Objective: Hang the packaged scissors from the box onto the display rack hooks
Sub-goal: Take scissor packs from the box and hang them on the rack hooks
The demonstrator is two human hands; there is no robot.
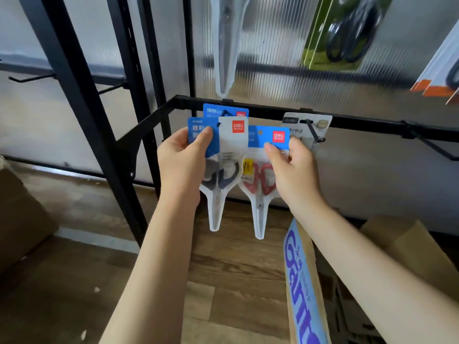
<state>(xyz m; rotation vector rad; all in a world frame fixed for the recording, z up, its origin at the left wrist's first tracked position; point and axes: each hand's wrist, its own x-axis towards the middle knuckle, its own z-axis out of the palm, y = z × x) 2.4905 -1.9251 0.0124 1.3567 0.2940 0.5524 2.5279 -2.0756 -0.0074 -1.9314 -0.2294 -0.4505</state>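
In front of the black display rack (248,109), two packaged scissors are held up side by side at the level of its horizontal bar. The left hand (182,165) grips the blue card header of the dark-handled scissors pack (221,170), thumb across the front, seemingly with a second blue card fanned behind it; the clear blister tapers to a point below. The right hand (294,170) pinches the blue header of the red-handled scissors pack (260,182), a punched hole showing near the card's top and a red logo square at its corner. Just behind the left pack, another blue-carded pack (224,111) already hangs from a hook on the bar. Beside the right hand a grey-carded item (320,122) sits on a black hook (313,131), and a bare hook (432,146) juts out farther right. Higher up, more blister packs hang against the ribbed translucent panel (273,45), among them a green-backed pair of black scissors (347,33). Below, the floor (236,269) is wood-patterned plank, with an open cardboard box (305,281) printed in blue lettering under the right forearm and another cardboard box (19,214) at the left edge.
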